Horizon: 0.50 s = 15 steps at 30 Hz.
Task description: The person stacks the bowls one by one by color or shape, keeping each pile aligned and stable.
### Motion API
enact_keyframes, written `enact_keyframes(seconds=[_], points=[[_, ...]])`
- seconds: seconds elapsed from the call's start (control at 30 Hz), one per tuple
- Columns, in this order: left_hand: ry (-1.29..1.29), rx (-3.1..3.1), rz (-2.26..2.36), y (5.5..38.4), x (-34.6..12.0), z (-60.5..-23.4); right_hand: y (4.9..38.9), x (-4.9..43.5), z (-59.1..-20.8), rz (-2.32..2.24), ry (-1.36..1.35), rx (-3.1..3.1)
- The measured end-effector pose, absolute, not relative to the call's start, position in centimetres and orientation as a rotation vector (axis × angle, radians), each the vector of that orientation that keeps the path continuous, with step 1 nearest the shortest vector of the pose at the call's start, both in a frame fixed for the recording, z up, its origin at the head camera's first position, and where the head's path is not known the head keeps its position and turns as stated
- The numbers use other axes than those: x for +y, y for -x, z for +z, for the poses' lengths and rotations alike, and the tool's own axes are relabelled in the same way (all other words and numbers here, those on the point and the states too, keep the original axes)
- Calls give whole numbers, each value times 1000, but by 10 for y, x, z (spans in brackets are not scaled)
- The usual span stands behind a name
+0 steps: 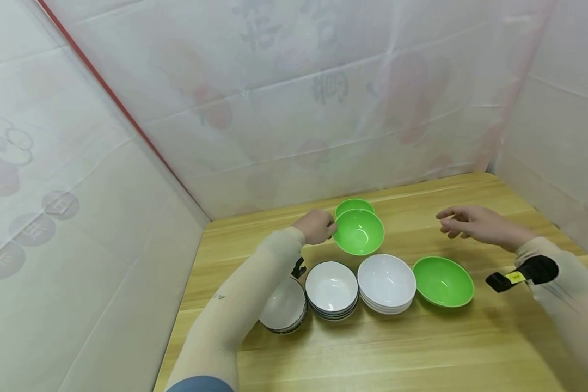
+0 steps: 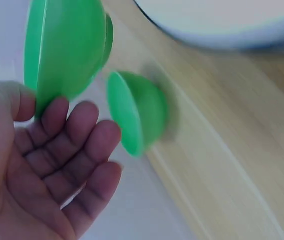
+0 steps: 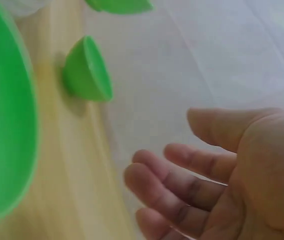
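My left hand [image 1: 316, 226] pinches the rim of a green bowl [image 1: 359, 233], thumb on one side and fingers on the other. In the left wrist view this held bowl [image 2: 74, 47] hangs above the wood. Behind it, another green bowl [image 1: 355, 206] stands on the table near the back wall, partly covered by the held one in the head view. My right hand [image 1: 485, 224] hovers over the right side of the table with relaxed, slightly bent fingers and holds nothing. Nearest to it on the table sits a wider green bowl [image 1: 443, 282].
Toward the front, a stack of white bowls [image 1: 387, 280], a stack of dark-rimmed white bowls [image 1: 331, 287] and another dark-rimmed stack [image 1: 285, 306] stand in a row on the wooden table [image 1: 353, 359]. Sheeted walls [image 1: 294, 136] close off the back and sides.
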<state>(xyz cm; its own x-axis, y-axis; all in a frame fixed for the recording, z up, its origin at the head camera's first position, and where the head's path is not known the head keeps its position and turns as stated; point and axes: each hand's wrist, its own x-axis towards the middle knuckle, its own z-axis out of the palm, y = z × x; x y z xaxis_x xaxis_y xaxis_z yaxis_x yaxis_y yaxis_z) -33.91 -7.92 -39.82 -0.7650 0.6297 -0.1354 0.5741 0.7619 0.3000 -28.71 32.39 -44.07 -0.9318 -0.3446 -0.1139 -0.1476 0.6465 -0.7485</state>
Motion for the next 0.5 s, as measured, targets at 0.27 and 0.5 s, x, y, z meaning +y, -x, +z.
enact_keyframes(seconds=[0.27,0.5], points=[[-1019,2821,406,311,-51,-381,286,285,-403,-1282,473,2621],[-1090,2870,447,287,-28,-375,272,260,-386,-1283,576,2580]])
